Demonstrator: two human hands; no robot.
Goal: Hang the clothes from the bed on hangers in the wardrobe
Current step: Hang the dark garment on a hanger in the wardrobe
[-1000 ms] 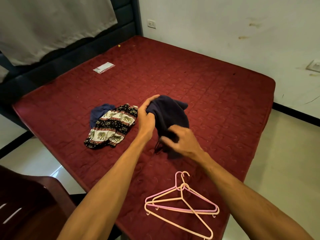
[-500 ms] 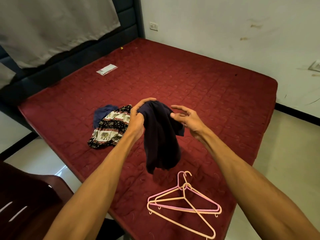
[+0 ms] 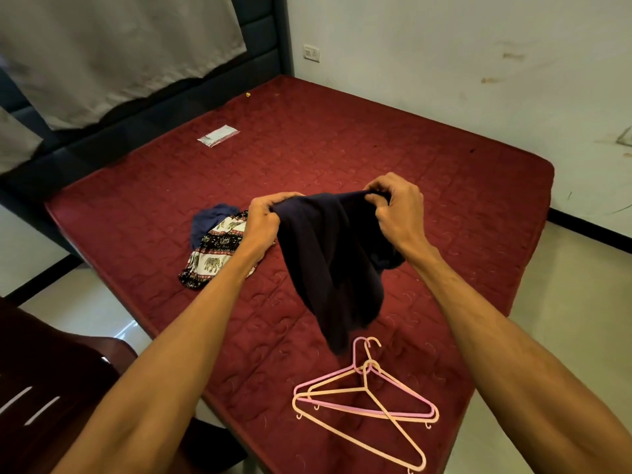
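— Head view: what are the hands doing?
— The left hand and the right hand each clutch the top edge of the dark navy garment, fingers curled into the cloth.
— Where is it?
— Held up above the red mattress, hanging down. Two hangers lie near the mattress's near edge, and an elephant-print garment lies toward its left side.

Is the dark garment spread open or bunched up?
Partly spread: the left hand and right hand grip the dark garment by its top edge, stretched between them; the rest hangs in folds above the bed.
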